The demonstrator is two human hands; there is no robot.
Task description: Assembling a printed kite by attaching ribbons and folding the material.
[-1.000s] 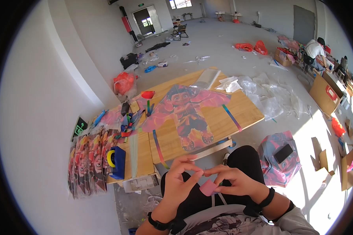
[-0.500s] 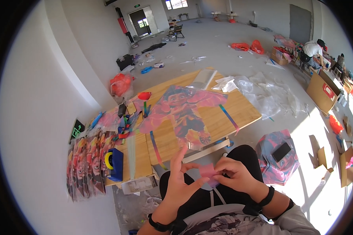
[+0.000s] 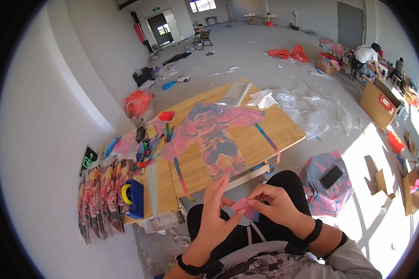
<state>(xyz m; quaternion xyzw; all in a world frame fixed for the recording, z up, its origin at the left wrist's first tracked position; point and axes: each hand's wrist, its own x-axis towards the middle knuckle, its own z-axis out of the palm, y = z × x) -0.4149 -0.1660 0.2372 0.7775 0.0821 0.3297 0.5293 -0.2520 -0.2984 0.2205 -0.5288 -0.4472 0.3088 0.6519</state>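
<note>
Above my lap, a short pink-to-blue ribbon (image 3: 252,214) is pinched between my two hands. My left hand (image 3: 212,218) grips its left end between thumb and a bent finger, while other fingers point up. My right hand (image 3: 277,204) pinches the upper right edge with thumb and fingertips; part of the ribbon is covered by them. Just beyond, a printed cartoon-figure kite (image 3: 219,135) lies spread on the wooden table (image 3: 284,128). Loose rainbow ribbons (image 3: 266,138) extend from the kite toward the table's near edge.
A blue tape dispenser (image 3: 136,199) stands at the table's left corner, beside hanging packs of printed sheets (image 3: 109,200). Coloured ribbons (image 3: 146,151) are heaped behind it. At right, a phone (image 3: 331,177) rests on a print-covered seat. A co-worker (image 3: 365,58) bends near cardboard boxes (image 3: 379,104).
The ribbon has tipped from standing upright to a flatter slant between my fingers. My right fingers have shifted slightly left and up along its edge. The view has shifted a little.
</note>
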